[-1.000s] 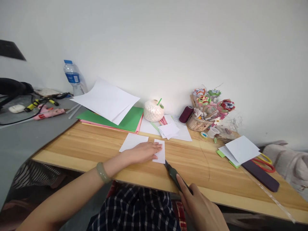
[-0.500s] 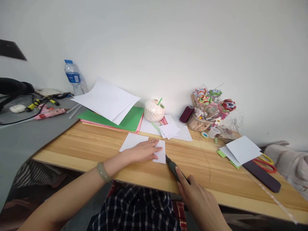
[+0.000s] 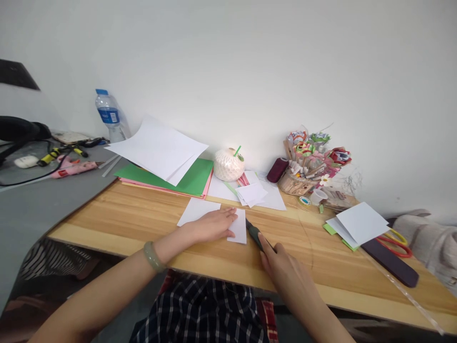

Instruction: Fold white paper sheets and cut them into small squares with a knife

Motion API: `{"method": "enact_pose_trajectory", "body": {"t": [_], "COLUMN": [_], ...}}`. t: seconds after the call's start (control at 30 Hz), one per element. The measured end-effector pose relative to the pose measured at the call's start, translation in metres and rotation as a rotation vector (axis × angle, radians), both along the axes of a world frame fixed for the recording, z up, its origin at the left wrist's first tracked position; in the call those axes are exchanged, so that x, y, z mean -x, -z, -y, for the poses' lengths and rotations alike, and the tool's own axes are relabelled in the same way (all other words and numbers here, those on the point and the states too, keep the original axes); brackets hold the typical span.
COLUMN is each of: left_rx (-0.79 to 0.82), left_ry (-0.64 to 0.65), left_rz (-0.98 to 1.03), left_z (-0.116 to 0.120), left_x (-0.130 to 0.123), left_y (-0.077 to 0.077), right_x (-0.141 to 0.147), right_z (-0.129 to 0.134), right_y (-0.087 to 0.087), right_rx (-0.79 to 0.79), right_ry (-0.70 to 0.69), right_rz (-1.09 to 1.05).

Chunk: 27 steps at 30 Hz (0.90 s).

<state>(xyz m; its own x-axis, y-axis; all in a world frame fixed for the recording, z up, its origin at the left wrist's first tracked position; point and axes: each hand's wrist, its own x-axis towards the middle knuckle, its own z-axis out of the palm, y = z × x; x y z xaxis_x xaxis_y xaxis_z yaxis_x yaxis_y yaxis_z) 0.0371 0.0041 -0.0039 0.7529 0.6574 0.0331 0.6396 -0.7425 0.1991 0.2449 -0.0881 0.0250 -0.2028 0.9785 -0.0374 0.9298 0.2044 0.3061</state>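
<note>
My left hand (image 3: pixel 216 224) lies flat with fingers stretched over a small folded-looking piece of white paper (image 3: pixel 239 233), pressing it to the wooden table. Another white sheet (image 3: pixel 196 209) sits just behind that wrist, partly hidden by the hand. In my right hand (image 3: pixel 280 262) is a dark green utility knife (image 3: pixel 255 235), its handle wrapped by the fingers and the index finger stretched along it. The knife's tip meets the right edge of the small paper; the blade itself is too small to make out clearly.
Coloured paper (image 3: pixel 193 177) and white sheets (image 3: pixel 153 147) are stacked back left. A netted white ball (image 3: pixel 229 165), a thread spool (image 3: pixel 277 170) and a flower basket (image 3: pixel 296 183) line the wall. White cards (image 3: pixel 360 221), scissors (image 3: pixel 396 245) and a dark slab (image 3: pixel 391 267) lie right.
My right hand and the utility knife have slid a little away from me along the paper's right edge. My left hand stays in place, its fingers slightly closer together.
</note>
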Motion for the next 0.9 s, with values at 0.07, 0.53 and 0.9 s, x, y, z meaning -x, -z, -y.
{"method": "enact_pose_trajectory", "body": {"t": [0.07,0.53,0.9], "left_rx": [-0.005,-0.012,0.008], "left_ry": [-0.002,0.0,-0.003], "left_rz": [0.0,-0.022,0.001], "left_z": [0.0,0.003,0.003], "left_x": [0.0,-0.003,-0.002], "left_y": [0.0,-0.007,-0.007], "right_x": [0.001,0.003,-0.006], "right_z": [-0.004,-0.012,-0.023], "right_y": [0.0,-0.002,0.001], "right_rx": [0.004,-0.009,-0.055], "right_ry": [0.005,0.028,0.084], "right_rz": [-0.007,-0.03,-0.051]}}
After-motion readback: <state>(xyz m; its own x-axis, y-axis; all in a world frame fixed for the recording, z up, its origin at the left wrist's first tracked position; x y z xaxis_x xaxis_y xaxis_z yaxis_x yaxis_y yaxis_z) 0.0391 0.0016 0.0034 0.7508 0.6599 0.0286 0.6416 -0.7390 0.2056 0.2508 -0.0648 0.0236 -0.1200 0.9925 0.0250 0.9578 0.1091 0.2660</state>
